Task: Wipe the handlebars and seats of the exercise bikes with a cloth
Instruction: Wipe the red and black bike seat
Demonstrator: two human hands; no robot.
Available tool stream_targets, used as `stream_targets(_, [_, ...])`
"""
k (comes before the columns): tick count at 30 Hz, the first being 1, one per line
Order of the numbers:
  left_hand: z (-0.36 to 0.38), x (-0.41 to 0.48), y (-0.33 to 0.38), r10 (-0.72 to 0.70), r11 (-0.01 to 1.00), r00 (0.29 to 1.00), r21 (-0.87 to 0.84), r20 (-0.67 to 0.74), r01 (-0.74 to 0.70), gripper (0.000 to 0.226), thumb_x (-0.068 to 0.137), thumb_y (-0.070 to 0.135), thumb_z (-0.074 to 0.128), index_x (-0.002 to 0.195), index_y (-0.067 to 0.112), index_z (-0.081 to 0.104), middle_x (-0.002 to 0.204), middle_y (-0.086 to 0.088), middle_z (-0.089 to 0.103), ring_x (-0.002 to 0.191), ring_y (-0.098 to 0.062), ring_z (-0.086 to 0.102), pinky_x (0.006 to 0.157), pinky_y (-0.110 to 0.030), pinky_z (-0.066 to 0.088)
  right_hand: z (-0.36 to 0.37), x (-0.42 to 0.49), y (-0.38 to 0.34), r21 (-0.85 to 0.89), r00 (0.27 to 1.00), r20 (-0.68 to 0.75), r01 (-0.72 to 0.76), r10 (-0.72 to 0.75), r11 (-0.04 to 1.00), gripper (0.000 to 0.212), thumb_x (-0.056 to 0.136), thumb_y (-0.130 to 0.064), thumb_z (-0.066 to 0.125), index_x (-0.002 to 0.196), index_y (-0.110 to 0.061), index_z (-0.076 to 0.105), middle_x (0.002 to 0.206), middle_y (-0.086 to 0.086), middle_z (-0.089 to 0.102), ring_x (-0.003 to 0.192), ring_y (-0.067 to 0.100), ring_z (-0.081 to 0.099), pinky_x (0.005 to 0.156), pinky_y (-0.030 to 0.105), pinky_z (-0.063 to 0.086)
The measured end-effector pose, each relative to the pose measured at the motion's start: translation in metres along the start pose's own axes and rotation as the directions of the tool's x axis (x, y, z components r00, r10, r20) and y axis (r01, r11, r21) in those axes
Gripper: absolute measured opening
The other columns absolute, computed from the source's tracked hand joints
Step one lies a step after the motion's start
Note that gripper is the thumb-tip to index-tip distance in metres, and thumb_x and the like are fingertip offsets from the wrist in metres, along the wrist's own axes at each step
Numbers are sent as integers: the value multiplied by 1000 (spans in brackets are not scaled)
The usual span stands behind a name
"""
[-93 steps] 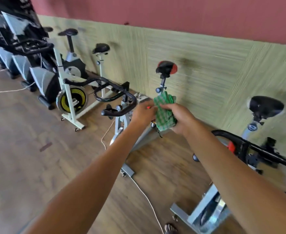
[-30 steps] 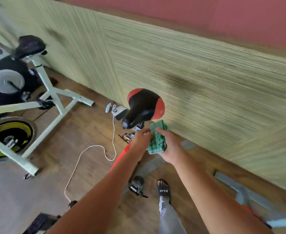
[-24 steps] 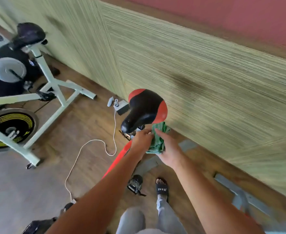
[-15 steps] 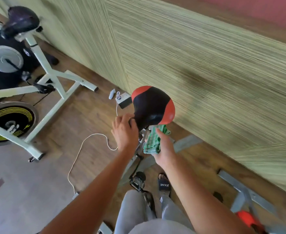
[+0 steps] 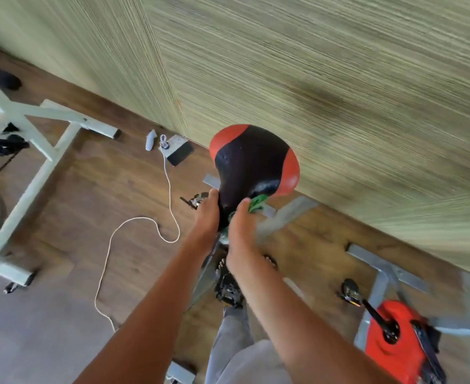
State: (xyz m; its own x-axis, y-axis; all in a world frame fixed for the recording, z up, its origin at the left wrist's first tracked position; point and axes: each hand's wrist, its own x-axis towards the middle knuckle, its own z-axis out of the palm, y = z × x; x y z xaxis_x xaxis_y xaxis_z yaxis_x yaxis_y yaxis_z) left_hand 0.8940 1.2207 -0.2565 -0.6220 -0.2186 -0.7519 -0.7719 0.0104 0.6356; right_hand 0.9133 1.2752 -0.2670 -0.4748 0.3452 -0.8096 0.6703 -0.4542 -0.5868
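Two hands meet at the narrow nose of the black-and-red seat (image 5: 251, 159) in the head view, the only one given. The left hand (image 5: 207, 217) lies against the nose's left flank, seemingly bracing it. Its fingers are hidden, so I cannot tell whether its grip closes round the nose. The right hand (image 5: 240, 228) has its grip bunched on the green cloth (image 5: 257, 203), which pokes out past the fingers and touches the seat's right underside, just below a red patch. The seat-wiping step on this bike looks barely begun, as the broad top carries no cloth. The next move calls for lifting the cloth over the top and sweeping it toward the wide rear, with the left hand steadying the seat.
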Motion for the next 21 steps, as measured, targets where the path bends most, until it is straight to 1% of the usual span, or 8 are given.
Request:
stream_targets(2, [-6, 2, 2, -15, 1000, 999, -18, 43, 16, 42, 103, 33, 34, 75, 15, 59, 74, -6, 59, 65, -15, 55, 53, -25, 42, 7, -1, 14, 31, 1000, -13, 20, -20, 999, 70, 86, -57, 41, 136, -10, 49, 134, 12, 60, 119, 29, 61, 106, 44, 46])
stream_targets(4, [-4, 3, 5, -5, 1000, 999, 2, 48, 4, 39, 105, 29, 32, 84, 11, 59, 77, -6, 56, 65, -14, 56, 47, -17, 40, 13, 32, 4, 43, 993, -115, 17, -12, 999, 59, 92, -54, 41, 129, -9, 51, 134, 16, 60, 120, 32, 59, 106, 46, 46])
stream_targets(7, [2, 1, 1, -24, 999, 998, -23, 51, 25, 37, 102, 33, 36, 84, 14, 62, 74, -2, 60, 76, -17, 55, 54, -22, 41, 13, 40, -7, 65, 979, -206, 14, 0, 998, 65, 96, -55, 37, 142, -12, 47, 139, 12, 57, 122, 30, 57, 109, 46, 42])
stream_targets(11, [-1, 9, -9, -41, 997, 999, -61, 31, 42, 37, 96, 40, 44, 70, 22, 64, 67, -1, 63, 72, -18, 56, 65, -31, 42, 5, -3, 2, 134, 997, -80, 7, 4, 991, 43, 107, -38, 35, 143, -18, 46, 133, 0, 57, 121, 21, 57, 111, 41, 41])
stream_targets(15, [7, 9, -10, -72, 985, 997, -157, 13, 73, 38, 97, 41, 46, 72, 20, 67, 65, 2, 67, 62, -13, 63, 57, -25, 45, 9, 44, -26, 61, 949, -296, 133, -110, 989, 53, 104, -44, 34, 151, -20, 32, 142, 10, 52, 128, 35, 53, 108, 50, 43])
stream_targets(17, [9, 7, -13, -123, 968, 991, -213, 58, 133, 37, 99, 38, 46, 78, 18, 68, 65, 0, 68, 55, -11, 64, 53, -22, 47, 9, 64, -37, 88, 897, -422, 185, -132, 979, 50, 104, -37, 38, 150, -17, 33, 142, 12, 52, 126, 35, 55, 106, 49, 45])
stream_targets(19, [9, 7, -13, -191, 922, 972, -316, 135, 225, 32, 101, 37, 47, 90, 16, 69, 81, -6, 73, 69, -18, 70, 71, -35, 57, 1, 72, -58, 132, 825, -552, 229, -121, 964, 46, 106, -29, 40, 148, -10, 36, 139, 14, 54, 121, 31, 57, 105, 42, 45])
stream_targets(21, [8, 5, -10, -231, 877, 950, -379, 210, 297, 30, 101, 38, 47, 107, 17, 67, 103, -9, 74, 93, -29, 71, 84, -48, 56, -12, 83, -78, 72, 802, -577, 236, -153, 969, 45, 107, -29, 38, 146, -7, 39, 137, 14, 56, 114, 29, 58, 96, 34, 45])
